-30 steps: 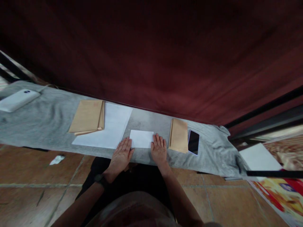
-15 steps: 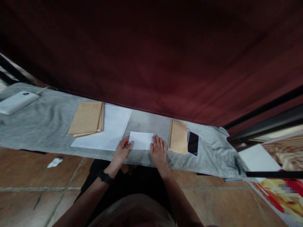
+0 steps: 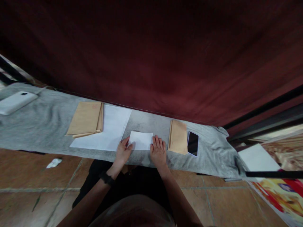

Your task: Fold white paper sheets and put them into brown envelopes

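A small white paper [image 3: 141,141], apparently folded, lies in front of me on the grey cloth. At its left edge my left hand [image 3: 123,150] is closed, thumb and fingers pinching the paper there. My right hand [image 3: 158,152] rests flat with its fingers stretched out, touching the paper's right edge. Large white sheets [image 3: 114,126] spread out to the left, partly covered by a stack of brown envelopes [image 3: 85,117]. Right of my right hand are more brown envelopes [image 3: 178,137].
A dark-screened phone [image 3: 193,143] lies beside the right envelopes. On the far left is a white device [image 3: 17,101] with a cable. Grey cloth [image 3: 210,148] covers the narrow bench, backed by a dark red curtain [image 3: 151,69]. A crumpled tissue [image 3: 54,163] is on the tiled floor.
My left hand has shifted slightly, its fingers now closer around the paper's left edge, which looks a little raised. The right hand stays in place.
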A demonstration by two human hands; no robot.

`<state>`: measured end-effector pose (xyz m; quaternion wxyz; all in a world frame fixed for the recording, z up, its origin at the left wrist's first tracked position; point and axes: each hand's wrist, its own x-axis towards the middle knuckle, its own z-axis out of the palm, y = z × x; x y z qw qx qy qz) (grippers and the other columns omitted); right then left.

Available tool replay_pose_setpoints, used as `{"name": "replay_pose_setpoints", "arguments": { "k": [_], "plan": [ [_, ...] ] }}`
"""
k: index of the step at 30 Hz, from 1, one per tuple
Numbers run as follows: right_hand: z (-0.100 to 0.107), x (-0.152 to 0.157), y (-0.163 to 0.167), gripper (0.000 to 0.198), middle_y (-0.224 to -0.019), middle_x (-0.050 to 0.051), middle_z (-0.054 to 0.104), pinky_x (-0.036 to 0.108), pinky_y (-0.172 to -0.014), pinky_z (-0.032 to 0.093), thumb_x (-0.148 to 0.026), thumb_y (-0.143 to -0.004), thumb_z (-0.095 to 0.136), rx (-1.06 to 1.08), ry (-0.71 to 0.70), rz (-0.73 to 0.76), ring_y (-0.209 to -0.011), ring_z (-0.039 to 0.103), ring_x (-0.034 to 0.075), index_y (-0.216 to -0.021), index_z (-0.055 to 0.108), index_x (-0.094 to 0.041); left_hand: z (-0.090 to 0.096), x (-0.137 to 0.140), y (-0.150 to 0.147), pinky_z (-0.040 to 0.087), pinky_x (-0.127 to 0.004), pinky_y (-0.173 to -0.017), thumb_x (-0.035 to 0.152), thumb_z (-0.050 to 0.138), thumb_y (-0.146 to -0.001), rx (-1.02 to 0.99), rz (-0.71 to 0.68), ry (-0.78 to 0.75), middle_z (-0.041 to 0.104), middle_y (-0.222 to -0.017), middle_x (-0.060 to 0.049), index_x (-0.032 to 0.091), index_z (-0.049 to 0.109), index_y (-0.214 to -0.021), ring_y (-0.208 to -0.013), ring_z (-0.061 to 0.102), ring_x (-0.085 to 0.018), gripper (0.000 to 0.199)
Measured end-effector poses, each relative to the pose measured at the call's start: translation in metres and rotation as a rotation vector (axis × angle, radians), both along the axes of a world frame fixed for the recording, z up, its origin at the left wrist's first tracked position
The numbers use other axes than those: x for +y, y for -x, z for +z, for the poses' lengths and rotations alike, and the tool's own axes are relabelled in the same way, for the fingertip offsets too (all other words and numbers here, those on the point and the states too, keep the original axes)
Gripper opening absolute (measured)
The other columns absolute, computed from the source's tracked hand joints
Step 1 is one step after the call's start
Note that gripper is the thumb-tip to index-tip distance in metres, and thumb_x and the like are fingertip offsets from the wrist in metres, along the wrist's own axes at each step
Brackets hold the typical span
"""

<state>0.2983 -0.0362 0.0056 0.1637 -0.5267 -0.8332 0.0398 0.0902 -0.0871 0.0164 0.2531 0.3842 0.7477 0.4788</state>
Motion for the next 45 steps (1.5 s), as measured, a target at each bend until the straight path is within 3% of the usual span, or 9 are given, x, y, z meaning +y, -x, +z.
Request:
{"name": "replay_pose_setpoints", "arguments": {
  "k": [5,13,19,34,40,45],
  "plan": [
    [0.002,0.0,0.0,0.051,-0.159,0.011,0.043,0.052,-0.119,0.025,-0.028,-0.105,0.037,0.005,-0.006,-0.002,-0.146,0.037,0.029,-0.155,0.041,-0.017,0.003,0.0,-0.003,0.054,-0.039,-0.083,0.036,0.059,-0.077,-0.003,-0.066,-0.031,0.073,-0.098,-0.007,0.018,0.068,-0.12,-0.086,0.065,-0.023,0.048],
    [0.002,-0.001,0.0,0.05,-0.159,0.01,0.043,0.051,-0.121,0.024,-0.027,-0.106,0.037,-0.004,-0.019,-0.002,-0.147,0.036,0.028,-0.154,0.041,-0.017,-0.002,-0.006,-0.006,0.055,-0.041,-0.085,0.036,0.058,-0.08,0.181,-0.1,0.0,0.074,-0.098,-0.008,0.018,0.067,-0.123,-0.086,0.066,-0.024,0.048],
    [0.004,-0.001,0.0,0.05,-0.159,0.011,0.042,0.052,-0.12,0.024,-0.026,-0.105,0.039,-0.004,0.005,0.003,-0.147,0.036,0.029,-0.154,0.042,-0.016,-0.003,-0.007,-0.008,0.055,-0.04,-0.086,0.038,0.058,-0.08,0.14,-0.093,-0.045,0.073,-0.106,-0.009,0.02,0.067,-0.122,-0.09,0.066,-0.024,0.047],
    [0.003,-0.001,-0.002,0.049,-0.158,0.013,0.044,0.053,-0.12,0.025,-0.026,-0.105,0.039,0.024,-0.006,0.017,-0.146,0.037,0.029,-0.153,0.043,-0.014,0.006,0.005,0.001,0.053,-0.037,-0.078,0.035,0.061,-0.068,-0.106,-0.027,-0.04,0.073,-0.08,-0.003,0.022,0.07,-0.084,-0.076,0.066,-0.023,0.023],
    [-0.001,0.005,-0.012,0.048,-0.142,0.015,0.061,0.046,-0.118,0.034,-0.027,-0.101,0.046,0.284,0.03,0.005,-0.134,0.053,0.024,-0.147,0.051,-0.014,0.015,0.002,-0.001,0.053,-0.032,-0.071,0.039,0.066,-0.069,-0.159,-0.022,-0.085,0.07,-0.074,-0.001,0.02,0.069,-0.083,-0.071,0.064,-0.019,0.024],
    [0.006,0.014,-0.014,0.04,-0.119,0.008,0.073,0.035,-0.093,0.055,-0.033,-0.095,0.051,0.837,0.378,0.028,-0.108,0.067,0.023,-0.131,0.064,-0.02,0.026,-0.003,-0.005,0.049,-0.03,-0.068,0.045,0.069,-0.069,-0.194,-0.045,-0.132,0.065,-0.069,0.001,0.021,0.069,-0.082,-0.067,0.059,-0.017,0.028]
  ]
}}
